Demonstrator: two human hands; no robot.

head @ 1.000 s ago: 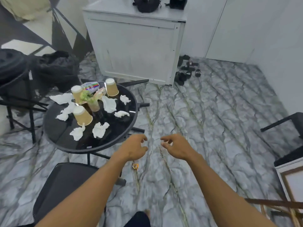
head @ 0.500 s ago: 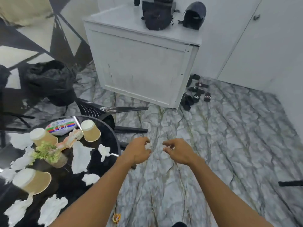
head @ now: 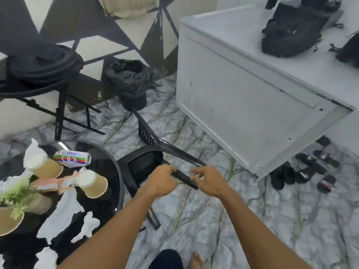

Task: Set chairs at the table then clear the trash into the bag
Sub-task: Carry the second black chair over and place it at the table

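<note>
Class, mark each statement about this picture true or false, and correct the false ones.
1. The black plastic chair lies tipped over on the marble floor. True.
2. The left hand grips one leg of that chair. True.
3. The crushed striped drink can lies on the floor. False: it lies on the round black glass table.
4. The black sandals sit on top of the white cabinet. False: they lie on the floor beside it.

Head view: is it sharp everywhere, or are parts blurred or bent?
Head view: left hand and right hand fairly sharp; cups and plant at the left smeared by blur. Same head view: cabinet edges bow slightly from the wide lens; a pale glare streak on the table near the can.
</note>
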